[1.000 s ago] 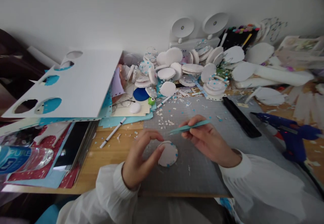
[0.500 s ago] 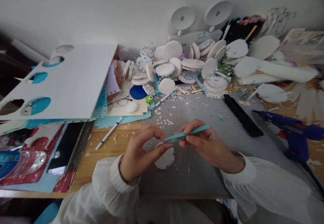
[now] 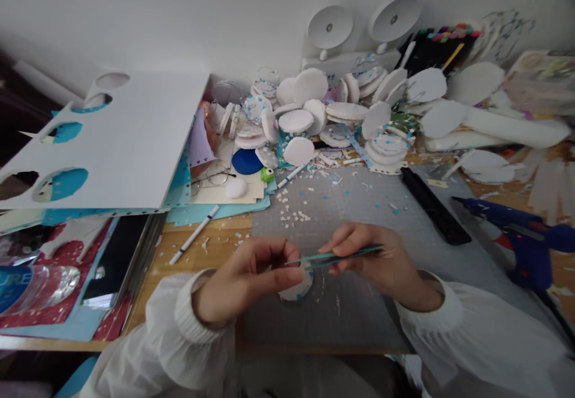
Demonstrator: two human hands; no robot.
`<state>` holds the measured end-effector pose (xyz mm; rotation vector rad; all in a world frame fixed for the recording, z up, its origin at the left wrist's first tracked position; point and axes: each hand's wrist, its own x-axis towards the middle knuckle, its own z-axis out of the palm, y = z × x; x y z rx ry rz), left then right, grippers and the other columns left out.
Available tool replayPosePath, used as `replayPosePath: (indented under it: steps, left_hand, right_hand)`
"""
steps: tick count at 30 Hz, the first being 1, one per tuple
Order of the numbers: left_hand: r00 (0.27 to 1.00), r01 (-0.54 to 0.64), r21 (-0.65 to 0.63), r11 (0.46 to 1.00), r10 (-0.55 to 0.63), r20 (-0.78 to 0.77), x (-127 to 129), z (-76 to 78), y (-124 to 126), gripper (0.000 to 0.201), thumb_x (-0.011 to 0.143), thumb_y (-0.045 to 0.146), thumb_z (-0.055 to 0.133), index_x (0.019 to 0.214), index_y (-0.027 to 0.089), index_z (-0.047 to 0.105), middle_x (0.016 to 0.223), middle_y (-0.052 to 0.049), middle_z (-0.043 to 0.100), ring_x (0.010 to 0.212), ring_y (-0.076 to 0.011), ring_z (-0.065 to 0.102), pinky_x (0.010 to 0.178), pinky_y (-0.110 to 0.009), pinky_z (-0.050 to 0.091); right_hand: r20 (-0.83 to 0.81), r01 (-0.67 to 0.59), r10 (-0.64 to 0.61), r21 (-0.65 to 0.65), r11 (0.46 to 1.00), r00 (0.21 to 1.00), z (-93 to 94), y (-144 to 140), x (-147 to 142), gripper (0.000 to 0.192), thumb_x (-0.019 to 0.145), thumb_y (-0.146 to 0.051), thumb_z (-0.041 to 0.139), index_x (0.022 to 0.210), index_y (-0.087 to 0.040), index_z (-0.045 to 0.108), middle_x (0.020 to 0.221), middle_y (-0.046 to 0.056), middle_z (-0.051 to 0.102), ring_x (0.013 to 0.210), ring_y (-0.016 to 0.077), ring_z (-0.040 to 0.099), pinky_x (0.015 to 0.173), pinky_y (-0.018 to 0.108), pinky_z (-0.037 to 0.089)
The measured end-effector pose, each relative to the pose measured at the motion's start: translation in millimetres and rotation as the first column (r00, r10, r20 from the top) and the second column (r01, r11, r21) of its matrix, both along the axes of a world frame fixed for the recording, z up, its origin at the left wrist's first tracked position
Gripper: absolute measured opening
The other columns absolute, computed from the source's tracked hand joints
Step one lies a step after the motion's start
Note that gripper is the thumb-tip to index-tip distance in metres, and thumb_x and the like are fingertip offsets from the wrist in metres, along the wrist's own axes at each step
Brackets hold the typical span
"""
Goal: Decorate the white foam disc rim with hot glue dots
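Note:
Teal tweezers point(image 3: 321, 259) lie nearly level in my right hand point(image 3: 375, 259), pinched between thumb and fingers, with their tips pointing left. Opposite, my left hand point(image 3: 254, 278) is curled with thumb and forefinger brought together around the tips. Whatever small thing may be between those fingers is hidden. Below both hands, a white round disc point(image 3: 299, 291) with small blue bits along its edge rests on the grey cutting mat point(image 3: 341, 326). My left hand covers part of this disc.
White discs point(image 3: 296, 121) are heaped along the back. Tiny paper pieces point(image 3: 294, 211) dot the mat. On the right are a black bar point(image 3: 435, 206) and a blue glue gun point(image 3: 523, 236). A white board with round holes point(image 3: 144, 140), a pen point(image 3: 194, 235) and a phone point(image 3: 117, 260) occupy the left.
Both hands have come slightly lower, the right one also shifting right. The tweezers have turned from slanting upward to nearly level. The view has shifted slightly.

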<state>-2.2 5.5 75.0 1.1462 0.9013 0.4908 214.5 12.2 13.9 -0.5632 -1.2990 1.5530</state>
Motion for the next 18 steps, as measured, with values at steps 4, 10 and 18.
replayPosePath:
  steps: [4,10,18]
  left_hand:
    - [0.997,0.030,-0.142,0.989,-0.019,0.081,2.1,6.6,0.2,0.033,0.076,0.045,0.065,0.070,0.017,0.048,0.066,0.000,0.045,0.060,-0.0118,0.037,0.053,-0.025,0.025]
    - [0.985,0.098,-0.257,0.961,-0.057,0.162,5.5,2.5,4.7,0.032,0.076,0.042,0.066,0.072,0.013,0.052,0.068,-0.001,0.045,0.063,-0.0114,0.035,0.057,-0.025,0.024]
    - [0.960,0.026,-0.078,0.997,-0.003,0.282,-32.9,16.6,-2.6,0.033,0.080,0.040,0.064,0.069,0.017,0.044,0.066,0.002,0.038,0.062,-0.0114,0.032,0.058,-0.025,0.026]
  right_hand:
    - [-0.007,-0.006,0.006,0.019,1.000,1.000,5.1,-0.6,2.8,0.026,0.071,-0.010,0.076,0.089,-0.029,0.073,0.088,-0.001,0.071,0.063,0.0098,0.067,0.055,0.021,0.057]
    - [-0.052,-0.039,0.041,0.038,0.999,0.998,4.1,-0.3,5.9,0.025,0.070,-0.013,0.077,0.090,-0.028,0.072,0.088,0.000,0.071,0.062,0.0109,0.067,0.053,0.021,0.057]
    - [-0.278,0.358,-0.446,-0.314,0.879,0.851,13.1,26.4,28.3,0.016,0.068,-0.026,0.080,0.076,-0.025,0.067,0.075,-0.008,0.063,0.061,0.0018,0.056,0.055,0.009,0.050]
